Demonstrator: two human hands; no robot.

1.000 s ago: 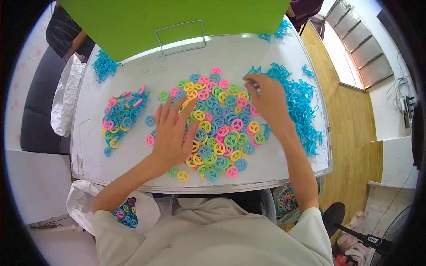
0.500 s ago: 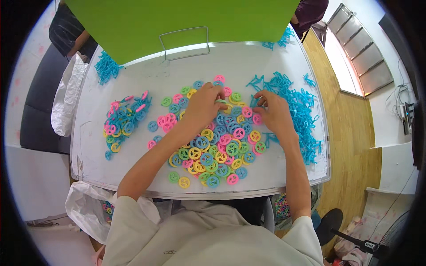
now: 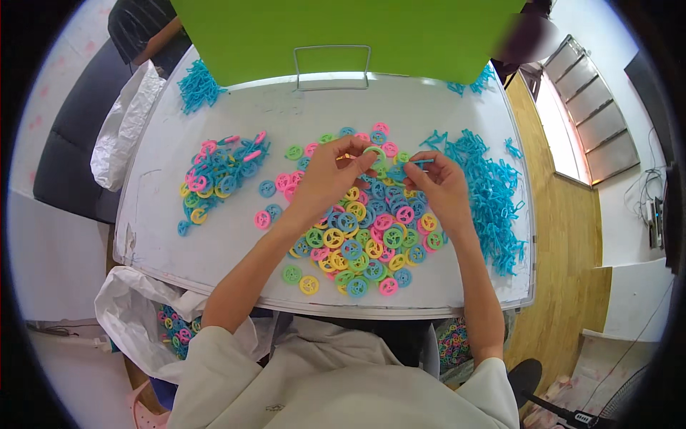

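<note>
Above the far part of a heap of small plastic wheels (image 3: 351, 249) in pink, blue, green and yellow, my left hand (image 3: 325, 179) pinches a light green wheel (image 3: 375, 151). Close to its right, my right hand (image 3: 441, 187) is closed on a thin blue plastic forked piece (image 3: 423, 161), whose end points toward the wheel. Fingers partly hide both parts, so I cannot tell whether they touch. Right of that hand lies a big pile of blue forked pieces (image 3: 489, 204). At left, a smaller pile holds blue pieces joined with coloured wheels (image 3: 223, 171).
A green panel (image 3: 329, 36) with a wire handle (image 3: 332, 47) stands across the far side of the white table (image 3: 164, 243). Another blue pile (image 3: 200, 86) lies far left. White sacks (image 3: 128, 121) hang or rest at the left. Two other people sit beyond the panel.
My right hand has picked up a blue forked piece and brought it nearer my left hand. The left hand has raised the green wheel into clearer sight. The whole view has shifted slightly.
</note>
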